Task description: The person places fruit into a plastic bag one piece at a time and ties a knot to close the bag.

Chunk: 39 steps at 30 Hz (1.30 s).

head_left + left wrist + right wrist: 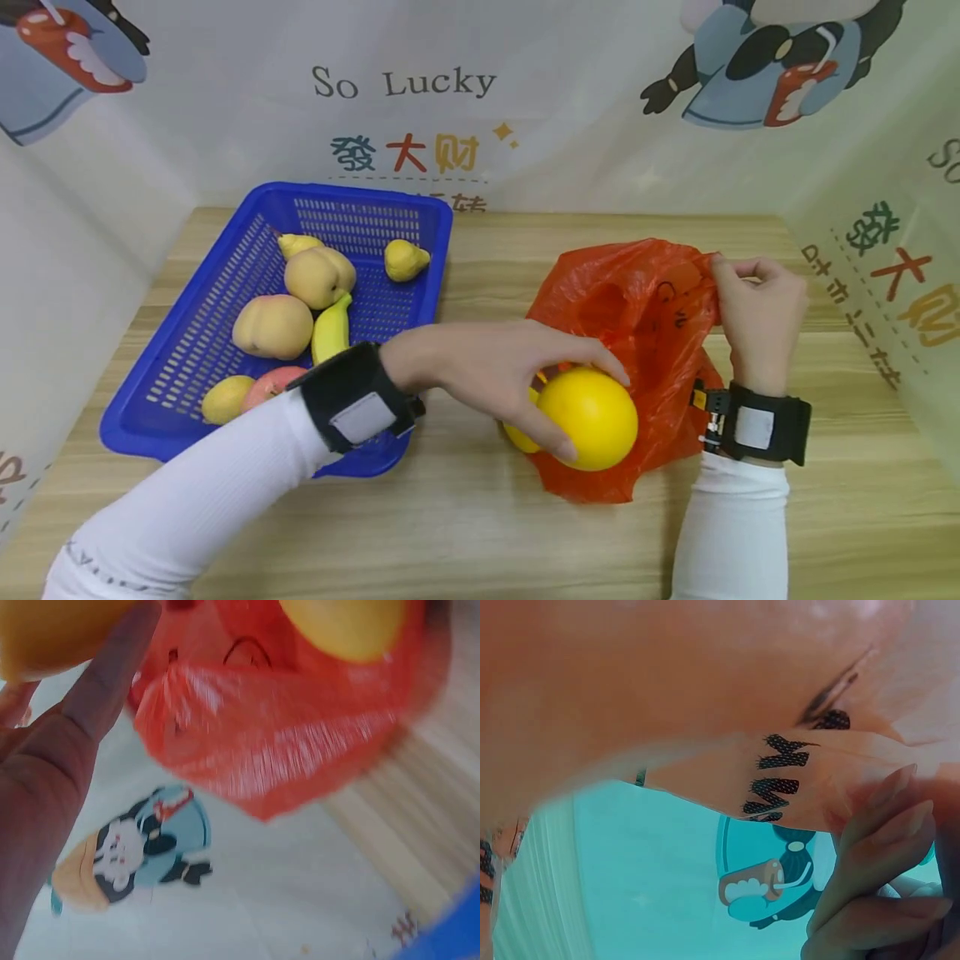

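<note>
My left hand grips a round yellow fruit, thumb on the near side and fingers over the top. The same fruit shows at the upper left of the left wrist view. Beneath it lies a crumpled red plastic bag. A second yellow fruit peeks out under my left hand, mostly hidden. At the bag's upper right edge, my right hand pinches the thin plastic between thumb and fingers. Close up in the right wrist view, its curled fingertips hold a fold of the bag.
To the left stands a blue plastic basket holding two peaches, a banana, small yellow pears, a reddish fruit and a lemon-like fruit. My left forearm crosses its near corner. A printed white curtain borders the wooden table.
</note>
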Each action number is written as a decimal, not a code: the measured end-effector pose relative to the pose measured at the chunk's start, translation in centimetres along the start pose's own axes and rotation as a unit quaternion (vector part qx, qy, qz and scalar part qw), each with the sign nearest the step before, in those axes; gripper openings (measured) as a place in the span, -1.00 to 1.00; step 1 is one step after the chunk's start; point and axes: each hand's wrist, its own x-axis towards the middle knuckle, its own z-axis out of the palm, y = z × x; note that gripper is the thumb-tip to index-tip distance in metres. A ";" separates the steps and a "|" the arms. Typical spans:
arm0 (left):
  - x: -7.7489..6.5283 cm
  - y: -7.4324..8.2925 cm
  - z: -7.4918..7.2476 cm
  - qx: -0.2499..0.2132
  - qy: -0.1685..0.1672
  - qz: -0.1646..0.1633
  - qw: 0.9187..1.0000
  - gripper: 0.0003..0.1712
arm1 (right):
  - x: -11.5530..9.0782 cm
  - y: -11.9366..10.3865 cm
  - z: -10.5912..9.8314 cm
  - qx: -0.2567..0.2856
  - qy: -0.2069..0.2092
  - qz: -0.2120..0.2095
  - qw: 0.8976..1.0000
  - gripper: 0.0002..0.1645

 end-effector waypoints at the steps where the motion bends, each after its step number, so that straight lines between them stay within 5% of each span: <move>1: 0.8 -0.1 0.2 -0.003 -0.005 0.000 1.000 -0.31 | 0.0 0.0 0.0 -0.001 -0.002 -0.002 1.000 -0.74; 6: 3.9 -1.2 0.8 -0.009 -0.008 -0.031 0.999 -0.33 | -0.3 -0.1 0.2 0.003 -0.012 -0.010 1.000 -0.74; 11: 5.6 -2.7 0.1 0.038 0.040 -0.082 0.995 -0.27 | -0.6 -0.4 0.3 0.003 -0.020 -0.020 1.000 -0.74; 16: 6.2 -4.1 -1.5 0.129 0.080 -0.136 0.979 -0.20 | -0.6 -0.5 0.3 0.016 -0.016 -0.015 1.000 -0.73; 24: 7.0 -5.3 -2.6 0.177 0.081 -0.168 0.966 -0.21 | -0.4 -0.4 0.4 0.040 -0.031 -0.013 0.999 -0.73; 32: 9.7 -5.2 -2.3 0.249 0.098 -0.219 0.939 -0.15 | -0.6 -0.4 0.8 0.059 -0.058 -0.014 0.997 -0.82; 39: 12.0 -5.7 -1.1 0.268 0.120 -0.243 0.924 -0.14 | -0.7 -0.5 1.1 0.061 -0.069 -0.030 0.995 -0.86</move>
